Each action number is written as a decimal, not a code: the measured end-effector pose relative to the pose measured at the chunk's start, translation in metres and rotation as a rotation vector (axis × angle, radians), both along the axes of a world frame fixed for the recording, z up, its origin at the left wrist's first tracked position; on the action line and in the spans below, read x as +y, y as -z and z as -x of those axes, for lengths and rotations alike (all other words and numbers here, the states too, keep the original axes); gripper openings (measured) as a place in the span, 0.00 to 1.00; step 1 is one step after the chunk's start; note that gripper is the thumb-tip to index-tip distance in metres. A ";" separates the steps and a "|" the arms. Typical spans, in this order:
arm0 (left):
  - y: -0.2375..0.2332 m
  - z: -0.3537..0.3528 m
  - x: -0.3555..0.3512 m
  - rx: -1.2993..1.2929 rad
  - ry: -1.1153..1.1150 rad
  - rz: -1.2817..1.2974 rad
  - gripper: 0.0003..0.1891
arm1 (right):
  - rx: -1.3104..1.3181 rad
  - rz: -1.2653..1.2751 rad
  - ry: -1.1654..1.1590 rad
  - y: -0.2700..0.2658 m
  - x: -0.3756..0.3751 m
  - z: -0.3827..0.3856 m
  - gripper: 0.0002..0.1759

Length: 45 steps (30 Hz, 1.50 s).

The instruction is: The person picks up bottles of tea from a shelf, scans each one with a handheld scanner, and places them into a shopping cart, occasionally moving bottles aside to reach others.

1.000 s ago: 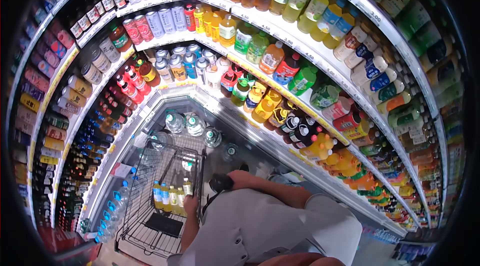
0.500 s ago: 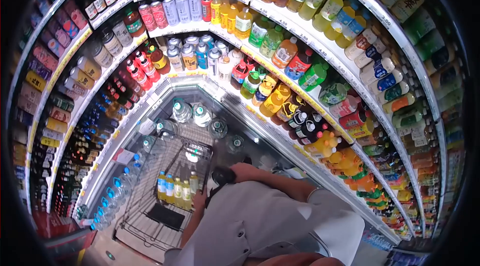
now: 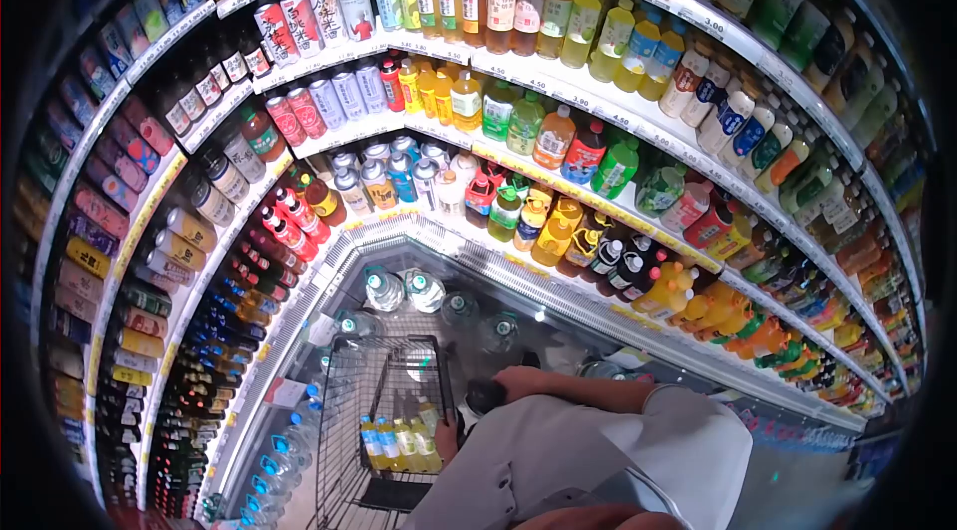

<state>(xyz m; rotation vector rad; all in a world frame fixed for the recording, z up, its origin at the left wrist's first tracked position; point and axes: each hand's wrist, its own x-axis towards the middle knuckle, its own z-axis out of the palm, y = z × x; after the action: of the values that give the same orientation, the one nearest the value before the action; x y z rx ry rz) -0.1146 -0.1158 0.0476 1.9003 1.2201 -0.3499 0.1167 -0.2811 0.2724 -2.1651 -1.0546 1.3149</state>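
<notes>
A wire shopping cart stands at my left side, below the shelves. Inside it, several bottles of yellow drink stand together, some with blue caps and labels. My left hand is at the cart's near side, right beside these bottles; its fingers look closed on the cart's edge, though they are partly hidden. In front of my grey shirt, my right hand is closed around a dark, rounded object, whose kind I cannot make out.
Curved shelves of drinks surround me on both sides and ahead. Large clear water jugs stand in the corner beyond the cart. A row of blue-capped water bottles lines the left edge. A low shelf ledge runs along the right.
The view has tilted up, so the shelves, cart and hands sit lower and farther right. Both hands keep about the same places, and the bottles remain in the cart.
</notes>
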 end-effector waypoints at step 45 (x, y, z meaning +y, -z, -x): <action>-0.262 -0.543 0.041 -1.065 0.453 -0.744 0.28 | -0.089 -0.246 -0.058 0.032 -0.081 -0.262 0.22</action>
<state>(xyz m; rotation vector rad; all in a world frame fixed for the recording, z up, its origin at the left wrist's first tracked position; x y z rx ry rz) 0.4281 -0.0744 0.3101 2.4167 0.1635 0.9277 0.3790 -0.3617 0.2401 -2.0371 -1.2516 1.0585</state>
